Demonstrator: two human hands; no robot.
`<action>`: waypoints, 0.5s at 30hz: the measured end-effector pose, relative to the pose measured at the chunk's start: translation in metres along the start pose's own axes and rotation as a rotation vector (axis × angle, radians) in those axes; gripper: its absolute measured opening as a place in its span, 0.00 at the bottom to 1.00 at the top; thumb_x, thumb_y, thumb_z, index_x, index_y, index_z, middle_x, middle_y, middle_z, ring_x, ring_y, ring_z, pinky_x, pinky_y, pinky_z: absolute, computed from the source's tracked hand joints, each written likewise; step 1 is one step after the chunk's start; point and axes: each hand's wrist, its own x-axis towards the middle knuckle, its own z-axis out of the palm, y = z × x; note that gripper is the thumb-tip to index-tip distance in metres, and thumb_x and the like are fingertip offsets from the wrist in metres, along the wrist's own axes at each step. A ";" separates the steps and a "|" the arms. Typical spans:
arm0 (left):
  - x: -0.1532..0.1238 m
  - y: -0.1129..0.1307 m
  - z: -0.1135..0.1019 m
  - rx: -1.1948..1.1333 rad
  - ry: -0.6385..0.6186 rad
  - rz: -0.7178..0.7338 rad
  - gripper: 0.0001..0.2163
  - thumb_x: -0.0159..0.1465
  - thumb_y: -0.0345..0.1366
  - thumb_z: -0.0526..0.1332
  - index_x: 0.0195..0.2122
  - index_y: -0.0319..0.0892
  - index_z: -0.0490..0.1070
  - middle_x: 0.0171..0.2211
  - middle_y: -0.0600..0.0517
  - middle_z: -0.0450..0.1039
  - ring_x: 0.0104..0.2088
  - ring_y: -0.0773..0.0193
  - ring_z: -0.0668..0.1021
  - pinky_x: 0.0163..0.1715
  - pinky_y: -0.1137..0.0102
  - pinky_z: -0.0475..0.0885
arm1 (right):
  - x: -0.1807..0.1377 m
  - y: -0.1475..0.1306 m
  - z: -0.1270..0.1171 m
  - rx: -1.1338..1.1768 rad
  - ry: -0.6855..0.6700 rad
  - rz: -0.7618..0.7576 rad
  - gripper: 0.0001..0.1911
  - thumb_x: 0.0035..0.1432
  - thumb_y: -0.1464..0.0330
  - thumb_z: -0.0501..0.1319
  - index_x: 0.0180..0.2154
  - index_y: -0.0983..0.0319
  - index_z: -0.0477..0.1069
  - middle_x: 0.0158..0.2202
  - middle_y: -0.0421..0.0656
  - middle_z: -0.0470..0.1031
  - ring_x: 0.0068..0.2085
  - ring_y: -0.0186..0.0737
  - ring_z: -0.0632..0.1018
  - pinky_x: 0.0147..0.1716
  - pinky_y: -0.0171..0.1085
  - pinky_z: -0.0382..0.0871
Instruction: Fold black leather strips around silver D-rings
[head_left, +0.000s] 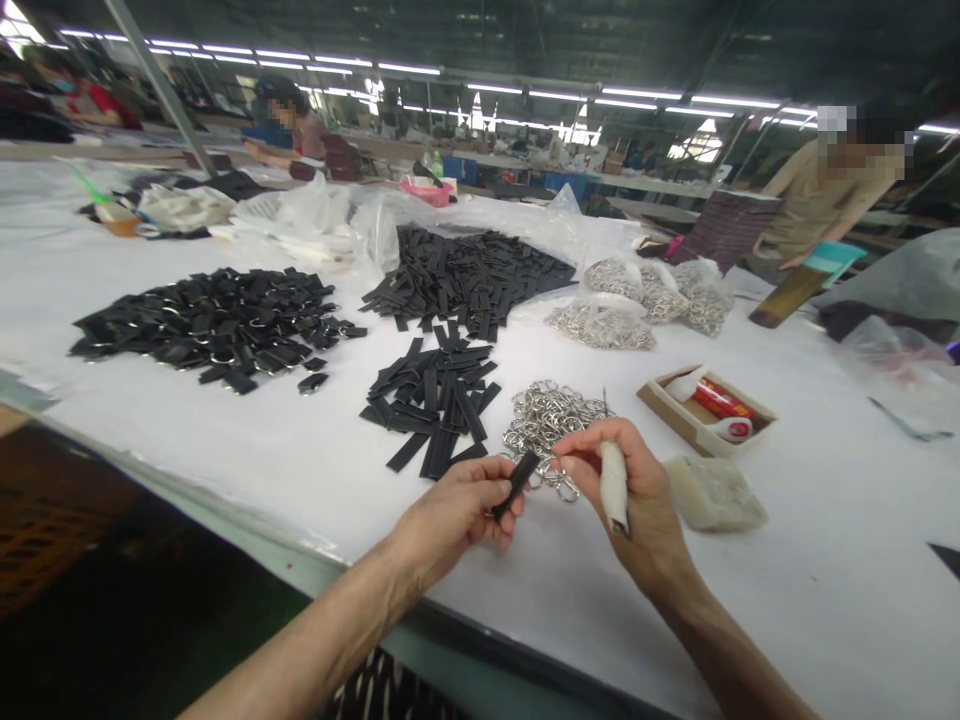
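My left hand (469, 500) pinches a short black strap (516, 484) between thumb and fingers, its free end angled up to the right. In my right hand (637, 480) rests an awl (613, 485) with a cloth-wrapped handle, its thin spike pointing up. The right thumb and index fingertips meet at the edge of a pile of metal rings (551, 420); whether they pinch a ring is too small to tell. Loose black strap pieces (442, 400) lie just beyond my left hand. Further left is a heap of black straps fitted with rings (217, 320).
A larger heap of black straps (472, 275) lies behind, beside clear bags of rings (607, 325). At right are a small cardboard box (675, 425) with a red tube and white spoons, a pale translucent block (716, 495) and a bottle (802, 285). Other people work farther off.
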 end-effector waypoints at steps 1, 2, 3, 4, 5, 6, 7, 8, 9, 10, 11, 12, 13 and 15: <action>0.000 -0.003 0.002 -0.029 -0.001 -0.002 0.04 0.54 0.30 0.59 0.31 0.37 0.67 0.21 0.55 0.64 0.19 0.72 0.64 0.19 0.76 0.61 | 0.000 -0.001 0.001 0.041 0.006 0.016 0.04 0.57 0.71 0.60 0.36 0.60 0.65 0.33 0.40 0.73 0.31 0.36 0.74 0.30 0.34 0.67; -0.001 -0.005 0.004 -0.048 -0.002 -0.002 0.04 0.55 0.31 0.60 0.32 0.37 0.67 0.20 0.56 0.63 0.18 0.73 0.62 0.18 0.76 0.60 | 0.000 -0.002 0.002 0.070 0.006 0.029 0.04 0.57 0.71 0.60 0.36 0.60 0.65 0.34 0.40 0.73 0.32 0.36 0.74 0.31 0.34 0.67; -0.002 -0.007 0.006 -0.055 -0.009 0.001 0.06 0.56 0.33 0.60 0.33 0.37 0.68 0.20 0.57 0.61 0.18 0.73 0.61 0.18 0.76 0.59 | 0.000 -0.002 0.002 0.090 -0.001 0.035 0.04 0.57 0.71 0.60 0.36 0.60 0.65 0.34 0.40 0.73 0.32 0.36 0.74 0.31 0.35 0.68; -0.003 -0.008 0.009 -0.045 -0.013 0.009 0.07 0.57 0.36 0.60 0.34 0.37 0.68 0.21 0.58 0.60 0.18 0.73 0.60 0.18 0.76 0.58 | 0.000 -0.002 0.003 0.101 -0.012 0.036 0.04 0.57 0.71 0.60 0.36 0.60 0.65 0.33 0.40 0.72 0.32 0.36 0.74 0.32 0.35 0.68; -0.005 -0.009 0.011 -0.008 -0.014 0.020 0.09 0.59 0.38 0.59 0.35 0.38 0.69 0.21 0.58 0.59 0.18 0.73 0.60 0.18 0.76 0.57 | -0.001 -0.001 0.004 0.103 -0.022 0.033 0.04 0.58 0.71 0.59 0.37 0.60 0.65 0.32 0.39 0.72 0.31 0.36 0.74 0.32 0.35 0.68; -0.007 -0.009 0.013 0.060 -0.008 0.035 0.10 0.59 0.40 0.59 0.36 0.38 0.69 0.21 0.58 0.59 0.19 0.73 0.60 0.19 0.76 0.58 | -0.002 -0.001 0.005 0.099 -0.031 0.026 0.03 0.58 0.71 0.58 0.37 0.60 0.65 0.31 0.39 0.71 0.30 0.35 0.74 0.31 0.35 0.68; -0.008 -0.009 0.014 0.150 0.002 0.053 0.10 0.60 0.40 0.58 0.36 0.39 0.69 0.21 0.59 0.59 0.19 0.72 0.61 0.20 0.76 0.59 | -0.002 0.000 0.006 0.093 -0.037 0.018 0.03 0.58 0.71 0.58 0.37 0.60 0.66 0.31 0.39 0.71 0.30 0.35 0.74 0.30 0.34 0.68; -0.009 -0.009 0.016 0.243 0.014 0.072 0.09 0.61 0.39 0.58 0.36 0.39 0.70 0.20 0.59 0.60 0.19 0.72 0.62 0.21 0.75 0.59 | -0.003 0.000 0.007 0.085 -0.040 0.013 0.03 0.58 0.71 0.58 0.37 0.60 0.66 0.30 0.39 0.71 0.29 0.35 0.73 0.29 0.34 0.67; -0.010 -0.009 0.017 0.317 0.022 0.086 0.08 0.61 0.38 0.57 0.35 0.39 0.70 0.20 0.59 0.61 0.20 0.71 0.64 0.22 0.75 0.61 | -0.004 0.001 0.007 0.076 -0.041 0.011 0.03 0.58 0.71 0.57 0.37 0.60 0.66 0.30 0.39 0.71 0.29 0.35 0.73 0.29 0.34 0.67; -0.010 -0.009 0.018 0.355 0.021 0.090 0.07 0.61 0.37 0.56 0.33 0.39 0.70 0.20 0.57 0.63 0.21 0.70 0.66 0.23 0.74 0.63 | -0.004 0.001 0.007 0.065 -0.039 0.010 0.03 0.58 0.71 0.57 0.36 0.60 0.66 0.29 0.39 0.71 0.29 0.35 0.73 0.28 0.34 0.67; -0.010 -0.009 0.018 0.350 0.008 0.086 0.08 0.61 0.36 0.56 0.31 0.38 0.71 0.22 0.55 0.65 0.22 0.68 0.68 0.24 0.73 0.65 | -0.005 0.002 0.007 0.047 -0.035 0.009 0.03 0.58 0.71 0.58 0.36 0.60 0.66 0.30 0.39 0.71 0.29 0.35 0.73 0.28 0.34 0.67; -0.010 -0.009 0.019 0.307 -0.008 0.073 0.08 0.60 0.36 0.55 0.30 0.38 0.70 0.24 0.53 0.68 0.24 0.67 0.70 0.25 0.72 0.67 | -0.005 0.002 0.007 0.025 -0.028 0.007 0.03 0.58 0.71 0.58 0.36 0.60 0.66 0.30 0.39 0.71 0.29 0.35 0.73 0.28 0.34 0.67; -0.009 -0.010 0.019 0.248 -0.021 0.051 0.08 0.60 0.36 0.55 0.30 0.37 0.70 0.27 0.50 0.70 0.26 0.65 0.72 0.26 0.70 0.69 | -0.005 0.002 0.006 0.002 -0.024 0.007 0.03 0.57 0.71 0.58 0.36 0.60 0.65 0.31 0.39 0.71 0.30 0.35 0.73 0.29 0.34 0.67; -0.008 -0.013 0.019 0.149 -0.028 0.001 0.09 0.60 0.37 0.56 0.33 0.36 0.70 0.32 0.47 0.72 0.28 0.62 0.75 0.26 0.68 0.71 | -0.005 0.002 0.005 -0.024 -0.020 0.012 0.04 0.56 0.71 0.59 0.35 0.59 0.65 0.33 0.40 0.72 0.31 0.36 0.72 0.29 0.34 0.67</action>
